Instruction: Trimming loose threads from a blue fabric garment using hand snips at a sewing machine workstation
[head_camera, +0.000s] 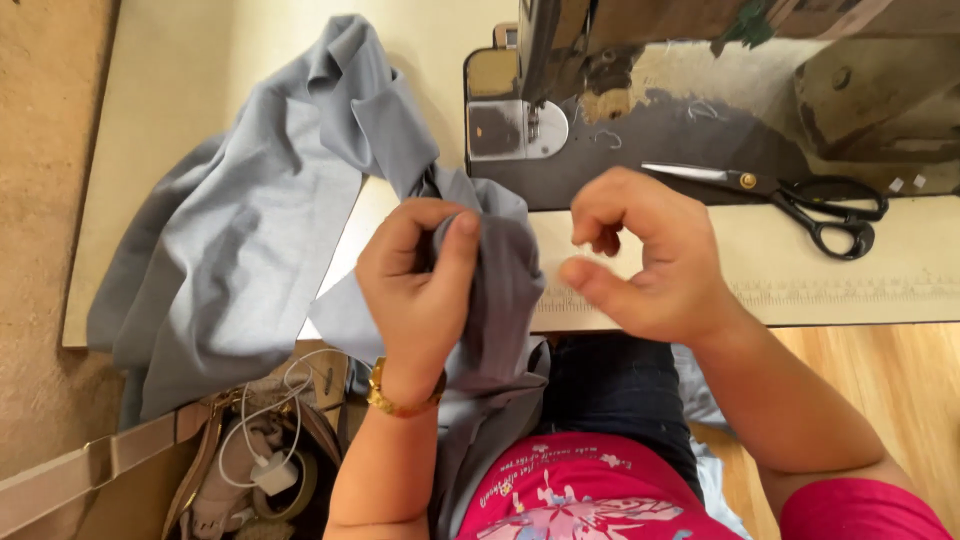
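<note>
Left hand (425, 290) pinches the grey cloth (250, 240) bunched at the bench (700, 280) edge, right hand (645, 255) half-curled and empty, so I'd grip closer to the fold for control.

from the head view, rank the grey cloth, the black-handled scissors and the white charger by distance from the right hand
From the right hand:
1. Grey cloth, just left, gripped by the left hand.
2. Black-handled scissors, upper right on the table.
3. White charger, lower left in a bag.
</note>
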